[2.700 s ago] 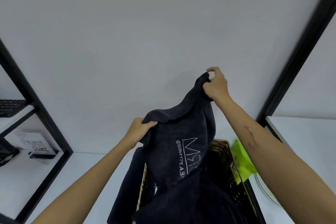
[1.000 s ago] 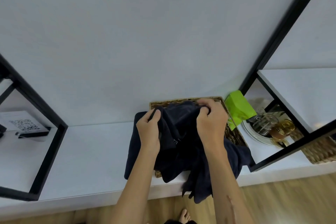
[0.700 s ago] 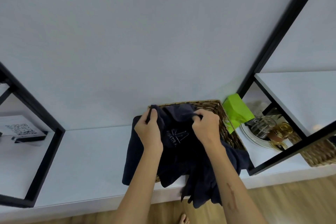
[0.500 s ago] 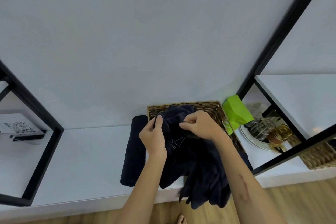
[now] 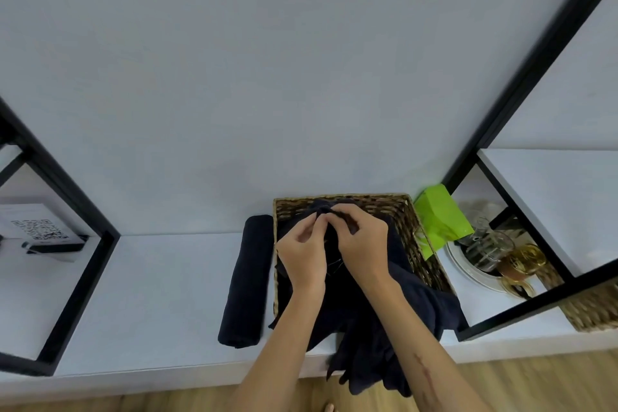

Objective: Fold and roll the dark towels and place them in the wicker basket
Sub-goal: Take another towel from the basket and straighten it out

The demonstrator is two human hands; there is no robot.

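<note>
A wicker basket (image 5: 406,226) stands on the white shelf against the wall. Loose dark towels (image 5: 368,338) fill it and spill over its front rim and past the shelf edge. My left hand (image 5: 302,254) and my right hand (image 5: 363,244) are together above the basket's back half, both pinching the same edge of a dark towel. A rolled dark towel (image 5: 249,278) lies on the shelf just left of the basket, apart from both hands.
A bright green pouch (image 5: 441,221) leans right of the basket. A white plate with glass jars (image 5: 491,249) sits behind a black frame (image 5: 521,84). A QR-code card (image 5: 36,229) stands far left. A second wicker piece (image 5: 592,311) lies at the right. Wooden floor runs below.
The towel held high earlier came down onto the basket. My two hands moved together over its back half, and the dark cloth left of the basket now lies as a neat roll.
</note>
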